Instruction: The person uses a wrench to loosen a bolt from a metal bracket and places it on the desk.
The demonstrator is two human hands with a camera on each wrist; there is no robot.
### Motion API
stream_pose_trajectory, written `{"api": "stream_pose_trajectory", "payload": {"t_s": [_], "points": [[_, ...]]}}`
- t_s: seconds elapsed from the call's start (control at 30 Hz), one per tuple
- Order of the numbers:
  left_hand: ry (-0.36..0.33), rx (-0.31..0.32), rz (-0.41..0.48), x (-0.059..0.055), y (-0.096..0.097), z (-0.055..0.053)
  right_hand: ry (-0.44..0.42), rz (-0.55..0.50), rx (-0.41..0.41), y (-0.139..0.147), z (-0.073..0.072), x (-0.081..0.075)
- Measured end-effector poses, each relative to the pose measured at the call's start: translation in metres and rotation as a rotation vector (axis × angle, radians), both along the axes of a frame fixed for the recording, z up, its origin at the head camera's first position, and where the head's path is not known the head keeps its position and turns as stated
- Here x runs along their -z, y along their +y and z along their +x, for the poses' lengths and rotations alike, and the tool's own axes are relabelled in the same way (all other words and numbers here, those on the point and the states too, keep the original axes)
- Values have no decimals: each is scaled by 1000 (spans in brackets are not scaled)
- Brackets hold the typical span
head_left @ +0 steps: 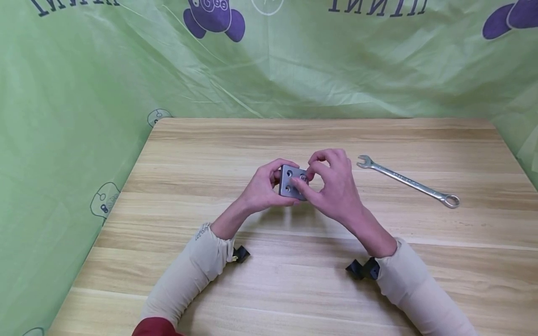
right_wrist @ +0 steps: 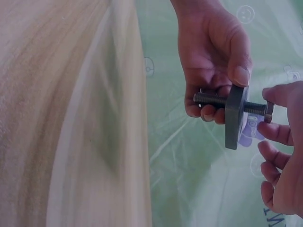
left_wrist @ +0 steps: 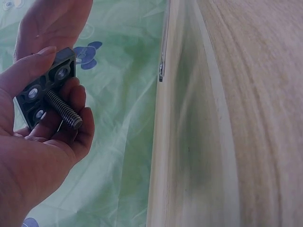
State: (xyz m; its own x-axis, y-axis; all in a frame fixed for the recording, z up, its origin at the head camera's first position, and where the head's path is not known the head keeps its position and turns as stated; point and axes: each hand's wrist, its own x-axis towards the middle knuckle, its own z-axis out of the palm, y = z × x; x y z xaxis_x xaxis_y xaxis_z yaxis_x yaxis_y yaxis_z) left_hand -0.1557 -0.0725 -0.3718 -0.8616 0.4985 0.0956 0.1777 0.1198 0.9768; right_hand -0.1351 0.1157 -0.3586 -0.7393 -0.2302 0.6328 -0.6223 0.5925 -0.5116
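Left hand (head_left: 264,189): holding, at nine o'clock, a squarish dark-grey metal plate (head_left: 295,173) with round holes, lifted above the pale wood-grain tabletop (head_left: 294,289). Right hand (head_left: 336,189): pinching, at three o'clock, the hexagonal head of a grey threaded metal bolt (right_wrist: 255,109), which is passing through the plate and protruding from both faces. Silver combination wrench (head_left: 405,180): lying at the plate's three o'clock, open end pointing toward ten. Black wrist fittings (head_left: 355,269), half-hidden, perhaps camera mounts: showing at seven and five. Purple-printed green sheet (head_left: 269,60): hanging at twelve.
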Motion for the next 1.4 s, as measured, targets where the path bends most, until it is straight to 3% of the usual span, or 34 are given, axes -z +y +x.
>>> {"api": "stream_pose_trajectory", "payload": {"t_s": [0.6,0.97,1.1,1.4], "points": [[-1,2,16,0,-1,0,-82,-75,-169,7,-2,-6],[2,7,-2,0,-1,1,-80,-103,-209,6,-2,-5],[5,-8,1,0,-1,0,-74,-65,-160,7,-3,-5],[-2,-2,-25,-1,-1,0,-69,85,90,2,0,-3]]}}
